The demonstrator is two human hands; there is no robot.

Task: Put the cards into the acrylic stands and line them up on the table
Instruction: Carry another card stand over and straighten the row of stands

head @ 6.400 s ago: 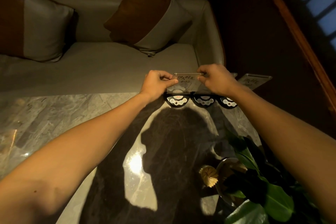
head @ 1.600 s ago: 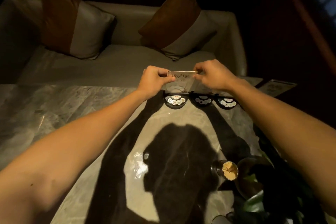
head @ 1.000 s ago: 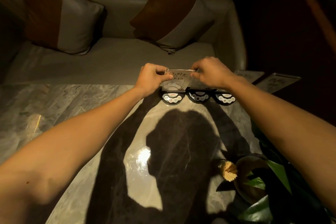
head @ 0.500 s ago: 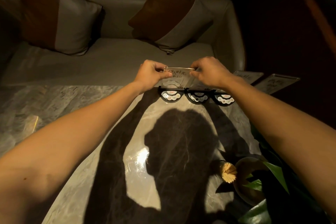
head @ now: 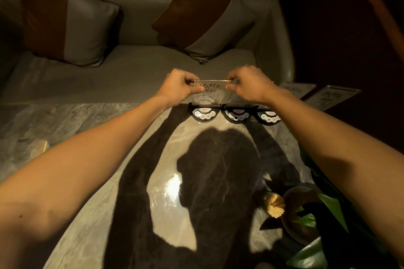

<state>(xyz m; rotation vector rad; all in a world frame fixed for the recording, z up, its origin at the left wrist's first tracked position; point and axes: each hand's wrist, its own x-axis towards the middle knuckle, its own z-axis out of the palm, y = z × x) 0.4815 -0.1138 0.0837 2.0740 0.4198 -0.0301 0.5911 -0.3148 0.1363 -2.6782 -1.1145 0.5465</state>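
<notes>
Acrylic stand (head: 211, 96) held one card (head: 211, 87), both hands (head: 178, 87) (head: 248, 85) pinching its top corners; three black bases (head: 204, 114) lined up

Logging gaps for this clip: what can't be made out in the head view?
- Card: its side edges are covered by the left hand and right hand.
- Middle stand: its upright is hidden behind the right hand.
- Far-right signs: print too dim and small to read.
- Plant pot: leaves cover it; the frame edge cuts off the plant.
</notes>
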